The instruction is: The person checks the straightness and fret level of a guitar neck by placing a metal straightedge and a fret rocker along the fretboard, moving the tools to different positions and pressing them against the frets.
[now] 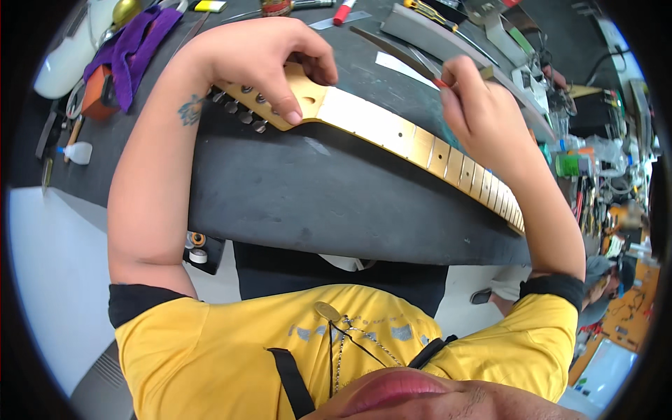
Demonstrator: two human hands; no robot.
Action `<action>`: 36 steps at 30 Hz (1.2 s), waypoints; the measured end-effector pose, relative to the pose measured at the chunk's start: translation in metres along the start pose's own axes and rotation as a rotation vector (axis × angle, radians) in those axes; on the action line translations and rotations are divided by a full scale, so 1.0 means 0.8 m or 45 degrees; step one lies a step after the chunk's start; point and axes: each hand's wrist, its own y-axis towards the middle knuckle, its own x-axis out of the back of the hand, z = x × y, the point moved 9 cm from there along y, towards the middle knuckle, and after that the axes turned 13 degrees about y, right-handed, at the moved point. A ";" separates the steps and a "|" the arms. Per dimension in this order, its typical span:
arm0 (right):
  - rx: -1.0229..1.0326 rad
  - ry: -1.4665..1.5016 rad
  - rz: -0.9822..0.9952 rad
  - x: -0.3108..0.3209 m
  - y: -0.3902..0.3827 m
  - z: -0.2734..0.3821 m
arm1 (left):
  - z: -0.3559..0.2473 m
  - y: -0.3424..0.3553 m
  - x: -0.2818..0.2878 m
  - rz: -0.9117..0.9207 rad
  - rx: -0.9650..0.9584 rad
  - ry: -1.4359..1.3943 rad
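A maple guitar neck (437, 157) lies slantwise on the dark bench, its headstock at the left and its fretted end toward the right. My left hand (269, 59) curls over the headstock (302, 87), thumb on its near edge and fingers toward the far side. Metal tuning pegs (245, 117) stick out beside that wrist. Above the neck's far side, my right hand (476, 105) is closed around a long, thin, dark flat tool (392, 50) that looks like a file. Its tapered end points away to the upper left. My right forearm hides part of the neck's far end.
At the far left lie a purple cloth (133, 56), an orange block (98, 91) and a small white bottle (77, 152). A red marker (344, 12) and a yellow-handled screwdriver (427, 10) are at the back. Tools and containers crowd the right. Another person (602, 280) is at lower right.
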 end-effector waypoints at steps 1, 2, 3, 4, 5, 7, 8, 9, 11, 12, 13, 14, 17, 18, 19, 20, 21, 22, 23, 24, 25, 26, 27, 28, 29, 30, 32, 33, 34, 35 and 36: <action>0.013 -0.006 0.015 0.006 -0.007 0.014 | 0.002 0.008 -0.004 -0.009 -0.033 -0.037; 0.103 0.037 0.091 0.003 -0.011 0.037 | 0.008 0.005 -0.003 -0.022 -0.006 -0.052; 0.190 0.079 0.167 -0.001 -0.013 0.055 | 0.012 0.001 -0.003 -0.002 0.015 -0.126; 0.241 0.048 0.292 -0.010 -0.018 0.066 | 0.014 0.000 -0.006 0.027 0.020 -0.194; 0.258 0.051 0.334 -0.016 -0.020 0.073 | 0.015 -0.002 -0.006 -0.024 0.020 -0.222; 0.271 0.055 0.381 -0.025 -0.021 0.080 | 0.014 -0.007 -0.005 0.021 0.008 -0.247; 0.303 0.061 0.393 -0.028 -0.021 0.084 | 0.012 -0.008 -0.004 0.066 -0.012 -0.264; 0.334 0.069 0.405 -0.030 -0.023 0.087 | 0.012 -0.005 -0.002 0.068 -0.013 -0.269; 0.334 0.065 0.403 -0.032 -0.022 0.085 | 0.019 -0.005 -0.011 0.228 0.084 -0.237; 0.332 0.059 0.398 -0.033 -0.022 0.085 | 0.019 -0.005 -0.010 0.229 0.087 -0.240; 0.333 0.062 0.400 -0.033 -0.021 0.085 | 0.019 -0.004 -0.009 0.222 0.078 -0.221; 0.341 0.046 0.407 -0.033 -0.021 0.086 | 0.018 -0.004 -0.009 0.215 0.069 -0.203; 0.341 0.012 0.430 -0.030 -0.021 0.088 | 0.020 -0.006 -0.013 0.204 0.060 -0.245; 0.335 -0.006 0.447 -0.031 -0.022 0.086 | 0.022 -0.004 -0.015 0.205 0.062 -0.246; 0.338 -0.004 0.447 -0.031 -0.022 0.085 | 0.014 -0.001 -0.012 0.159 -0.034 -0.174; 0.341 0.001 0.433 -0.030 -0.023 0.084 | 0.005 0.000 -0.008 0.113 -0.130 -0.102; 0.344 0.007 0.420 -0.030 -0.022 0.083 | 0.003 -0.004 -0.007 0.112 -0.126 -0.104; 0.341 0.007 0.423 -0.033 -0.018 0.085 | -0.007 -0.007 -0.006 0.110 -0.148 -0.077; 0.365 -0.013 0.407 -0.038 -0.010 0.092 | -0.013 -0.008 -0.006 0.108 -0.171 -0.050; 0.388 -0.033 0.392 -0.040 -0.007 0.096 | -0.014 -0.005 -0.007 0.109 -0.174 -0.053; 0.388 -0.031 0.394 -0.041 -0.008 0.096 | -0.006 -0.002 -0.010 0.148 -0.119 -0.071; 0.370 -0.015 0.388 -0.039 -0.012 0.096 | 0.000 0.000 -0.014 0.188 -0.065 -0.088; 0.351 0.002 0.382 -0.038 -0.015 0.095 | 0.000 -0.001 -0.015 0.189 -0.065 -0.091; 0.360 0.006 0.383 -0.033 -0.019 0.095 | -0.008 -0.005 -0.011 0.147 -0.099 -0.086; 0.334 -0.024 0.413 -0.029 -0.022 0.092 | -0.014 -0.008 -0.007 0.105 -0.132 -0.080; 0.307 -0.055 0.442 -0.029 -0.023 0.089 | -0.010 -0.010 -0.006 0.103 -0.122 -0.081; 0.386 -0.112 0.370 -0.042 -0.007 0.100 | 0.002 -0.001 -0.014 0.168 -0.098 -0.103; 0.474 -0.168 0.292 -0.041 -0.003 0.109 | 0.000 0.002 -0.014 0.171 -0.114 -0.103; 0.472 -0.166 0.293 -0.040 -0.005 0.107 | 0.001 0.001 -0.015 0.192 -0.096 -0.142; 0.448 -0.166 0.319 -0.039 -0.010 0.104 | 0.001 0.000 -0.016 0.213 -0.077 -0.181; 0.424 -0.166 0.345 -0.038 -0.014 0.101 | -0.002 -0.002 -0.015 0.215 -0.077 -0.183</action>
